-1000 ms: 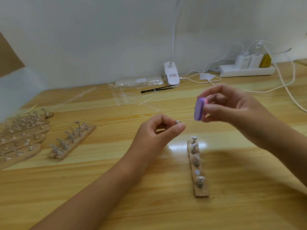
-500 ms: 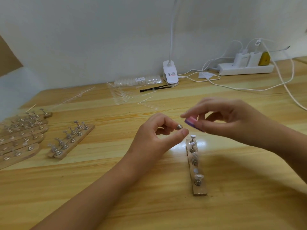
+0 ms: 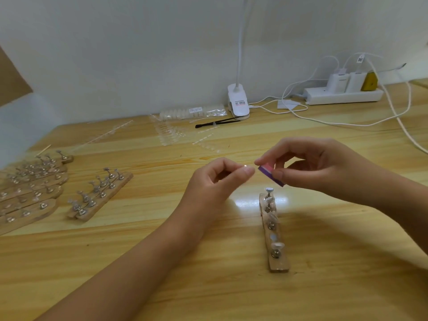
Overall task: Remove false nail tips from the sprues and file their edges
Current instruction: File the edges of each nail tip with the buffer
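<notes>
My left hand (image 3: 216, 181) pinches a tiny nail tip on a small metal stand (image 3: 246, 167) between thumb and forefinger, above the table's middle. My right hand (image 3: 310, 166) grips a small purple and pink file block (image 3: 269, 173), whose end sits right beside the pinched piece. Below them lies a wooden holder strip (image 3: 276, 249) with several metal pegs carrying clear nail tips. Clear sprues with nail tips (image 3: 171, 133) lie flat further back.
Several more wooden peg strips (image 3: 30, 193) and another (image 3: 102, 195) fill the left side. At the back stand a clip lamp (image 3: 238, 101), a bag of tips (image 3: 192, 112), a black tool (image 3: 217, 122), and a power strip (image 3: 342, 95) with trailing cables.
My right hand came down from a raised position and brought the file block against the piece in my left hand. My left hand stayed nearly still.
</notes>
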`<state>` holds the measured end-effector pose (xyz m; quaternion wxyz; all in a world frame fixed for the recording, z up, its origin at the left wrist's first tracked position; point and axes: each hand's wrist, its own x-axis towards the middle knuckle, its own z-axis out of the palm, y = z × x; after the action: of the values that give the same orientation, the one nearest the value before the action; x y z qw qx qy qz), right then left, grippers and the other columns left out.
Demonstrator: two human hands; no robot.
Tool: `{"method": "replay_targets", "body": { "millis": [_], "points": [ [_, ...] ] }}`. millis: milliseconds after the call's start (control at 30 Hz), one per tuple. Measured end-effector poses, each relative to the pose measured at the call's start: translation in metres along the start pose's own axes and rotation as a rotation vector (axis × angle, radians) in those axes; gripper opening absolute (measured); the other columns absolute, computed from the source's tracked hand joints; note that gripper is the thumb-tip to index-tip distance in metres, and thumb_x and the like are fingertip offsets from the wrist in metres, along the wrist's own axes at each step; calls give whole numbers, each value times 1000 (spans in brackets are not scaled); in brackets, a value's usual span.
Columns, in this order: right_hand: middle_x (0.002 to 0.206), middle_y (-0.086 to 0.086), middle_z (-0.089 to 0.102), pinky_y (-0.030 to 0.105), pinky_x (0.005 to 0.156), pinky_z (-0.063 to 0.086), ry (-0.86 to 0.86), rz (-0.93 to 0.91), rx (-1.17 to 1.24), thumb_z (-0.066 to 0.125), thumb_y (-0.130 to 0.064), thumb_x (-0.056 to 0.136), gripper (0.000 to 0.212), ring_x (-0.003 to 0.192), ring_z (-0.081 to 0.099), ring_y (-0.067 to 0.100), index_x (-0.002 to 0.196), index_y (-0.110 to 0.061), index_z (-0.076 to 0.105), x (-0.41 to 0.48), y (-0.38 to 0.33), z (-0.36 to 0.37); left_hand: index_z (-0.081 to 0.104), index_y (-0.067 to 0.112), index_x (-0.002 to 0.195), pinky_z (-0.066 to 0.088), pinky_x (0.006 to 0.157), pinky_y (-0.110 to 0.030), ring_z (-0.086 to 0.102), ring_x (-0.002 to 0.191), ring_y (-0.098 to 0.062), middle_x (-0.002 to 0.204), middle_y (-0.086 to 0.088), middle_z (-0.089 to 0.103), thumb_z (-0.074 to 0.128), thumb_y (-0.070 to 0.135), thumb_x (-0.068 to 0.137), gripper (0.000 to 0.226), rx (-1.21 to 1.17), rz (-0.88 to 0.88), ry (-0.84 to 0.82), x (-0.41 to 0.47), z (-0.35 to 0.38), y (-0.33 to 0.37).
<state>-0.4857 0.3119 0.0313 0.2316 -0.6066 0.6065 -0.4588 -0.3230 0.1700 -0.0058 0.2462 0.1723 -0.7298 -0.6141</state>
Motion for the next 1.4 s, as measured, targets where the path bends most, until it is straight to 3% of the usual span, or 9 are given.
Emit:
{"method": "replay_targets", "body": {
  "millis": [133,333,533,700,900,1100,1267,1400],
  "points": [
    [92,0,71,19,74,54,-3,45,92,69,-31,79,26,86,69,13,104,-26,74,1,2,0,71,32,76,51,93,-30,61,84,-1,84,11,68,72,45,77,13,-48,-35,48,3,-3,0],
    [99,1,72,22,81,54,-23,52,91,67,-30,83,22,93,69,16,104,-32,73,0,1,7,71,23,83,49,80,-12,63,82,3,82,12,69,70,41,78,19,-25,26,2,0,-2,3],
    [105,-1,73,22,88,54,20,47,75,65,-31,83,27,100,68,15,108,-30,74,0,1,9,69,21,83,49,77,-13,60,79,1,81,10,66,70,41,77,21,-25,36,23,1,-3,3],
    [102,-4,74,16,80,52,110,15,108,63,-31,81,30,95,69,10,110,-26,72,1,-3,5,66,19,82,46,71,-11,60,75,3,76,16,66,75,38,78,21,-22,56,-16,0,-1,1],
    [101,0,72,20,78,52,0,32,69,64,-36,81,35,94,67,15,112,-23,73,1,-2,7,68,23,80,49,77,-14,63,83,-3,84,6,68,74,36,76,15,-16,25,-33,-2,3,0],
    [100,1,72,22,79,54,-57,67,36,67,-36,79,32,92,68,17,108,-26,75,0,2,1,70,25,78,48,86,-23,62,82,0,76,14,65,71,36,76,12,-211,-68,33,3,0,-1],
    [92,6,72,27,75,58,17,93,261,73,-23,76,28,83,72,23,102,-14,69,2,9,11,71,22,80,51,88,-25,63,84,-2,82,10,68,71,39,76,17,-180,-59,26,3,-1,-1],
    [93,7,72,27,76,58,57,33,310,72,-15,78,28,86,73,26,103,-8,63,2,8,14,68,20,83,50,80,-15,64,82,-4,82,5,70,71,38,78,19,-68,-16,-39,-1,3,1]
  ]
}}
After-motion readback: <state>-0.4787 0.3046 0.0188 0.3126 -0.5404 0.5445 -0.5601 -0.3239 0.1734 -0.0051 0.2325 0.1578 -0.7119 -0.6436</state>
